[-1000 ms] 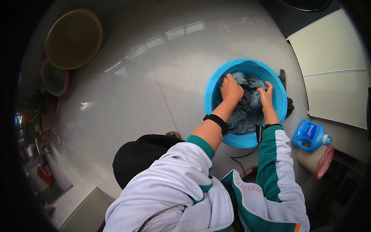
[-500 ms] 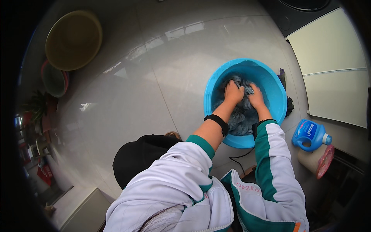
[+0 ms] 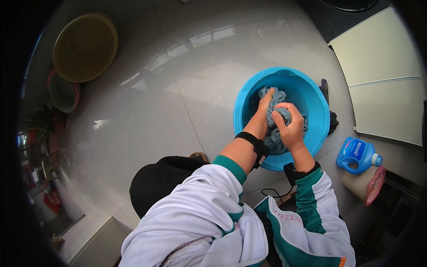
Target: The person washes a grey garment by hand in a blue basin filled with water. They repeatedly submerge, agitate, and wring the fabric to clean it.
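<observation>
Here, yellow basin far left on tiled floor, blue basin at centre-right, left hand pressed on grey-blue cloth inside it, right hand fisted tight around cloth bunch, blue detergent bottle just right of basin.

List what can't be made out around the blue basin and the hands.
Head view only:
- Left hand: palm and fingertips hidden by the grey cloth.
- Right hand: fingertips curled into the cloth.
- Blue basin: bottom and water level covered by cloth and hands.
- Dark items behind the basin: mostly hidden by its rim.
</observation>
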Available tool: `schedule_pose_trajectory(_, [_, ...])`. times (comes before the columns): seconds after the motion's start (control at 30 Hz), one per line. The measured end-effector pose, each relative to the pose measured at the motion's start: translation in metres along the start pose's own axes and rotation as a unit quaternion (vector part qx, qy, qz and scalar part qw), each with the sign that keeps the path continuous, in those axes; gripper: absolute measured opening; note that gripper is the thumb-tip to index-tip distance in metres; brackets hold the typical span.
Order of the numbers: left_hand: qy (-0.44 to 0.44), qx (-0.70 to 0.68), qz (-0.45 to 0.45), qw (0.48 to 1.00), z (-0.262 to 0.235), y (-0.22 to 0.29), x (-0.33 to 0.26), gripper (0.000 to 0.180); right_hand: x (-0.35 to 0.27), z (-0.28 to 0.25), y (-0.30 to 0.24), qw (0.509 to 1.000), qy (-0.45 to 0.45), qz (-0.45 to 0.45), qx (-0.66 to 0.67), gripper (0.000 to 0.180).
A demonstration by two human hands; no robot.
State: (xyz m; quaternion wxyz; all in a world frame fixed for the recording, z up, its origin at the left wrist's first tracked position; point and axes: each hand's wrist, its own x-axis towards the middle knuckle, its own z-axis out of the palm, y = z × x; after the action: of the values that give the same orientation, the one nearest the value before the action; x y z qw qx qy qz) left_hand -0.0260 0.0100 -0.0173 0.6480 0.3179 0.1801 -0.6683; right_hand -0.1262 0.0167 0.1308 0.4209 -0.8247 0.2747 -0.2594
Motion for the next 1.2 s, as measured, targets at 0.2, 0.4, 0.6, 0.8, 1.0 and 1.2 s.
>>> schedule_pose_trajectory(0.2, [0.122,-0.026,0.032,0.992,0.014,-0.009,-0.010,0.032,0.008,0.027,0.057,0.992,0.072,0.093,-0.040,0.028])
schedule_pose_trajectory(0.4, [0.111,0.154,0.139,0.972,0.035,-0.003,-0.026,0.063,0.032,0.005,0.157,0.947,0.007,0.265,-0.182,0.038])
schedule_pose_trajectory(0.6, [0.124,0.111,0.094,0.982,0.023,-0.003,-0.015,0.069,0.011,0.009,0.198,0.952,-0.118,0.229,-0.165,0.053])
schedule_pose_trajectory(0.8, [0.211,0.144,0.070,0.964,-0.002,-0.013,0.004,0.059,0.008,0.019,0.189,0.900,-0.104,0.240,-0.348,0.064])
schedule_pose_trajectory(1.0, [0.224,0.152,0.105,0.957,0.006,-0.015,-0.001,0.062,0.007,0.022,0.182,0.882,-0.003,0.207,-0.422,0.057])
schedule_pose_trajectory(1.2, [0.124,0.143,0.040,0.981,0.003,-0.009,-0.008,0.087,0.009,0.002,0.090,0.977,0.025,0.213,0.007,0.030])
